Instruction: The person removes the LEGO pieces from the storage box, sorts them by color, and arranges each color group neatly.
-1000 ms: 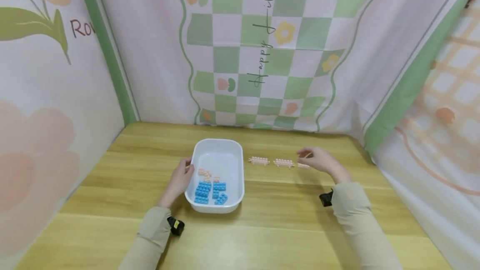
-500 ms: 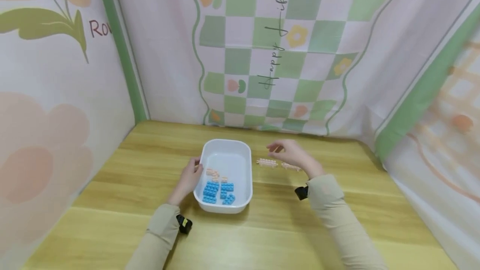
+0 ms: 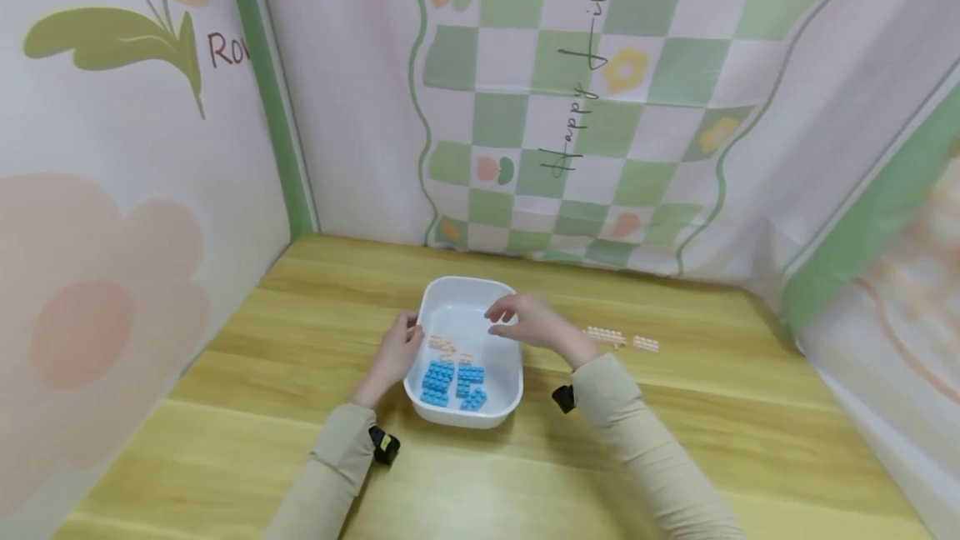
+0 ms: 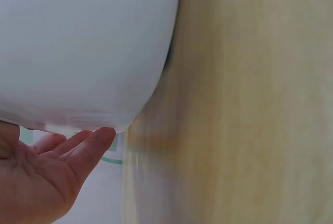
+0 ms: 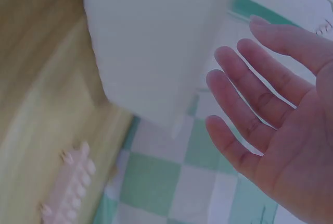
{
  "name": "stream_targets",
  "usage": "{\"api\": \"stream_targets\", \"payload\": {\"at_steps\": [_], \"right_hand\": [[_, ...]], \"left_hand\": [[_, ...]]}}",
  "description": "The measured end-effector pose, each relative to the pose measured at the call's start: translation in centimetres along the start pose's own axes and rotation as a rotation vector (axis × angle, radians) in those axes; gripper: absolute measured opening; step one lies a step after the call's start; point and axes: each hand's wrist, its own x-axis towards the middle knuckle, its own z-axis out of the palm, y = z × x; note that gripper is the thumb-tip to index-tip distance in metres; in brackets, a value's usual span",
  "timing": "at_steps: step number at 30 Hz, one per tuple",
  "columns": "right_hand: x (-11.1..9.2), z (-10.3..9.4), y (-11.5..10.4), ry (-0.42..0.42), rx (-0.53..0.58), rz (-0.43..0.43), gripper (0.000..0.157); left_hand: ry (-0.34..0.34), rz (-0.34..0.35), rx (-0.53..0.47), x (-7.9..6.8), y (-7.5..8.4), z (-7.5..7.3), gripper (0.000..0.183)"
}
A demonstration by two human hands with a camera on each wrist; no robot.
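A white plastic tub (image 3: 465,419) stands on the table, with several blue building bricks (image 3: 438,378) and small peach-coloured bricks (image 3: 442,346) inside, all toward its near half. My left hand (image 3: 395,355) holds the tub's left side, fingers against the outer wall and thumb at the rim. My right hand (image 3: 528,322) hovers over the tub's right rim, holding nothing; in the right wrist view its fingers are spread and slightly bent. Right of the tub, pale pink studded strips (image 3: 604,335) lie in a row, partly hidden by the right hand and wrist.
The wooden table (image 3: 645,457) extends around the tub. A patterned cloth (image 3: 517,123) hangs along the table's back edge, with more cloth walls at left and right.
My right hand has moved left from the far pink strip to above the tub. The left hand stays on the tub. The head view has shifted slightly.
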Motion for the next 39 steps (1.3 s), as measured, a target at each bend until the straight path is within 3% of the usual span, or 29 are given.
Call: {"api": "stream_targets", "payload": {"at_steps": [9, 19, 39], "right_hand": [[1.3, 2.5, -1.1, -0.094, 0.041, 0.047, 0.028], [2.4, 4.8, -0.7, -0.118, 0.043, 0.090, 0.025], [2.6, 6.0, -0.7, -0.122, -0.038, 0.080, 0.016]], "left_hand": [[0.005, 0.015, -0.007, 0.2, -0.2, 0.0, 0.038], [-0.007, -0.011, 0.014, 0.3, 0.0, 0.1, 0.039], [0.012, 0.002, 0.024, 0.4, -0.5, 0.3, 0.038]]}}
